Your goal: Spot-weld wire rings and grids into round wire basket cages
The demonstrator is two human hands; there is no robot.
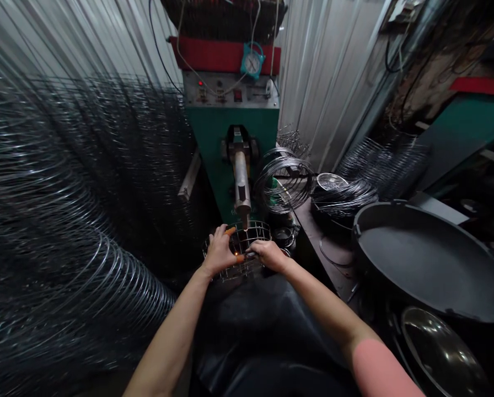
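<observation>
A round wire basket (260,227) of metal mesh sits under the electrode (242,207) of a green spot welder (205,129). My left hand (219,255) grips the basket's left side, thumb and fingers apart around the wires, with orange covers on the thumb and a finger. A small orange glow shows beside that thumb. My right hand (268,255) is closed in a pinch over the basket's near right part, close to the left thumb; what lies between its fingertips is too small to make out. A dark apron or cover spreads below the basket.
Tall stacks of wire rings and mesh (118,253) crowd the left. Wire coils (286,182) hang right of the welder. More wire hoops (346,196) fill a container, beside a large black oval tray (429,259). A shiny round lid (441,353) lies lower right.
</observation>
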